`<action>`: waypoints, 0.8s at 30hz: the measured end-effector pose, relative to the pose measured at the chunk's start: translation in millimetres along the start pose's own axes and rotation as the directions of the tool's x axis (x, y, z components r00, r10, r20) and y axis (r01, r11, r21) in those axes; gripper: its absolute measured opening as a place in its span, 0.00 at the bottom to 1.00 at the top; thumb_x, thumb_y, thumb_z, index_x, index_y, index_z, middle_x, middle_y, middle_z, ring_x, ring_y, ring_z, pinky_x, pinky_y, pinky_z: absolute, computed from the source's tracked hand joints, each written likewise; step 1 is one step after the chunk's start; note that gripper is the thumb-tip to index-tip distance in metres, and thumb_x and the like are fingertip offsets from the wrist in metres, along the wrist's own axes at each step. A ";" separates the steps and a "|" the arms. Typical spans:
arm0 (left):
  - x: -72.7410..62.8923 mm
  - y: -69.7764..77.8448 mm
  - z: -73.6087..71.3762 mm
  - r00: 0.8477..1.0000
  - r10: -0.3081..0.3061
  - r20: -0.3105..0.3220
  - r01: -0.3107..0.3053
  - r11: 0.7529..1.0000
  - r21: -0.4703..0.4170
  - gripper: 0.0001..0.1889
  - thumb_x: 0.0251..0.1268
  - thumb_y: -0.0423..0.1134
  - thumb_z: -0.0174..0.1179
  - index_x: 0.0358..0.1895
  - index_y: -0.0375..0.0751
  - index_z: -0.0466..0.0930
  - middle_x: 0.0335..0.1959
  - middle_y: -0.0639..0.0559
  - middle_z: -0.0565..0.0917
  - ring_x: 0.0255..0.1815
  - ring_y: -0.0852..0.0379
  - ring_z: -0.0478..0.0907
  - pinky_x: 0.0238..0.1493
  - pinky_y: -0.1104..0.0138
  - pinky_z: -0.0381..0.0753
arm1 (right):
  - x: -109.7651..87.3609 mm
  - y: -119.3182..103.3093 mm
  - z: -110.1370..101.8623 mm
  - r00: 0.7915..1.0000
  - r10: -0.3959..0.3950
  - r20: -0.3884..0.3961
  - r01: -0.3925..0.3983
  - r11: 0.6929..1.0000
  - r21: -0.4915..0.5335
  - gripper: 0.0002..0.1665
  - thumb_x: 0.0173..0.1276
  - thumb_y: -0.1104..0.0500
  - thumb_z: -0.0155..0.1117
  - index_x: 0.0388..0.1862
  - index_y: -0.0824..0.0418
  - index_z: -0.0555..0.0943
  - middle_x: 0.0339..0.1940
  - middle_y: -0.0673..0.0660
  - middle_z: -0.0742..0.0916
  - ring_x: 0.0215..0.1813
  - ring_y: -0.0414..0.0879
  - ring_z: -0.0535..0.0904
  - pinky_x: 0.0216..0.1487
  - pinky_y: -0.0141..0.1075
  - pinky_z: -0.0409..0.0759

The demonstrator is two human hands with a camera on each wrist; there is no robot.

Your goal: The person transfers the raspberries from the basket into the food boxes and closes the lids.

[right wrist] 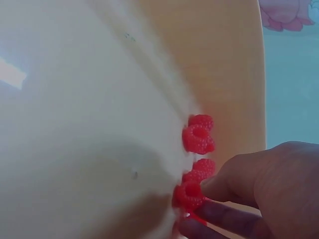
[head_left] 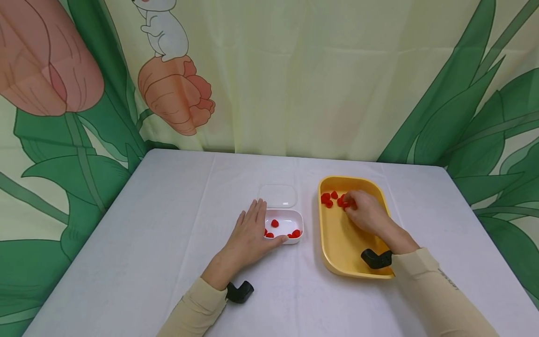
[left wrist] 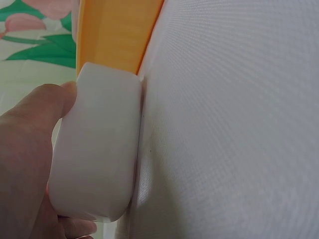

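A small white box [head_left: 297,217] stands mid-table with several red raspberries [head_left: 274,223] inside. My left hand [head_left: 248,231] holds it, the thumb over its near rim and the fingers along its left side. In the left wrist view, the thumb rests on the top edge of the white box [left wrist: 99,144]. To the right, my right hand [head_left: 368,211] reaches into a yellow tray [head_left: 343,252]. Its thumb and fingers pinch a raspberry [right wrist: 189,195] from the row by the tray wall, in the right wrist view. The fingers partly hide other raspberries.
A clear lid [head_left: 278,195] lies flat behind the white box. More raspberries [head_left: 326,198] lie in the far left part of the tray. White cloth [head_left: 139,262] covers the table, and a printed curtain [head_left: 294,84] hangs behind its far edge.
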State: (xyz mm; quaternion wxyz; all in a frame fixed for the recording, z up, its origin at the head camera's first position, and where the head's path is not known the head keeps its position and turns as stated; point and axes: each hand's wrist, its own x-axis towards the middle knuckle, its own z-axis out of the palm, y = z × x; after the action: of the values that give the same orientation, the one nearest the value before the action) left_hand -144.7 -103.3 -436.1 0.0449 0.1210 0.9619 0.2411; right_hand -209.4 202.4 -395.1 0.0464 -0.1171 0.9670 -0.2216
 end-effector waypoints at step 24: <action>1.4 0.9 0.9 1.000 -0.011 -0.001 0.011 1.000 0.017 0.56 0.58 0.71 0.57 0.80 0.39 0.46 0.82 0.46 0.51 0.83 0.47 0.43 0.80 0.46 0.46 | 0.8 0.0 3.8 0.999 0.017 0.035 -0.019 0.999 0.036 0.14 0.60 0.71 0.63 0.46 0.68 0.79 0.40 0.62 0.85 0.39 0.51 0.78 0.49 0.47 0.84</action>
State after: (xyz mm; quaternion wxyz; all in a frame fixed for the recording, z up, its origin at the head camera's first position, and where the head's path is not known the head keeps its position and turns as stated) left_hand -145.7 -101.7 -436.5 0.0447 0.1161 0.9645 0.2328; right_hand -209.6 200.6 -398.5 0.0673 -0.1114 0.9629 -0.2366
